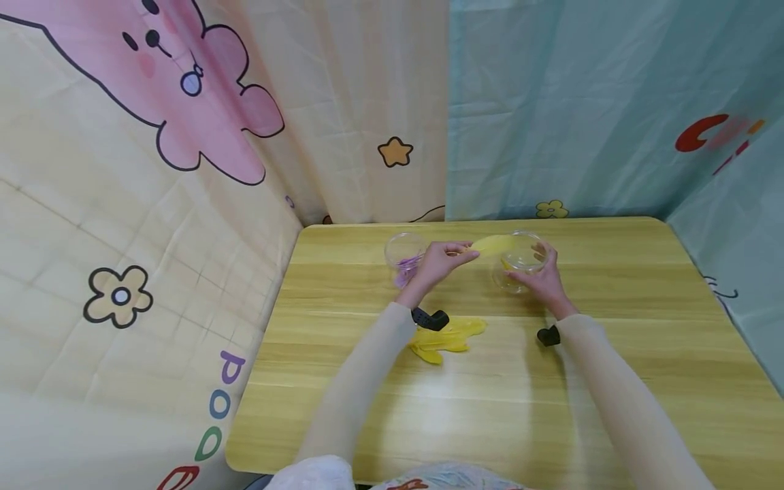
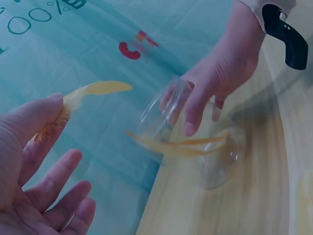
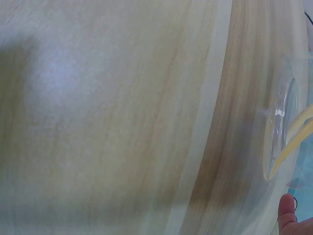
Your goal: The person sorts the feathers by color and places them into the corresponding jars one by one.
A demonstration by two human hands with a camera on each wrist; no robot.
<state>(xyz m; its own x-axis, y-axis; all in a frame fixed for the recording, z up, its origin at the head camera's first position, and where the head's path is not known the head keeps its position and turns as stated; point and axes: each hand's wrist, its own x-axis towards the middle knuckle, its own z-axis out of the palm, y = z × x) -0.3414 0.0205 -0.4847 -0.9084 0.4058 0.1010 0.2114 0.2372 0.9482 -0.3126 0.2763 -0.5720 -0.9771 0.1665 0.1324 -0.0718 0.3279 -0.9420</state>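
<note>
My left hand [image 1: 436,264] pinches a yellow feather [image 1: 493,243] between thumb and forefinger; in the left wrist view the feather's fluffy end [image 2: 58,120] is at the fingertips and its other three fingers are spread. The feather's tip is close to the mouth of a clear cup [image 1: 519,280]. My right hand [image 1: 547,278] grips this cup from the right side, thumb in front. Long yellow feathers [image 2: 183,148] lie inside it. In the right wrist view, only part of the cup [image 3: 279,122], feathers [image 3: 298,139] and the right thumb [image 3: 287,210] show at the right edge.
A second clear cup [image 1: 395,245] with purple feathers [image 1: 407,269] stands left of the left hand, partly hidden by it. Several yellow feathers [image 1: 450,337] lie in a pile on the wooden table [image 1: 490,408] near the left forearm. Printed curtains [image 1: 392,82] surround the table's back and sides.
</note>
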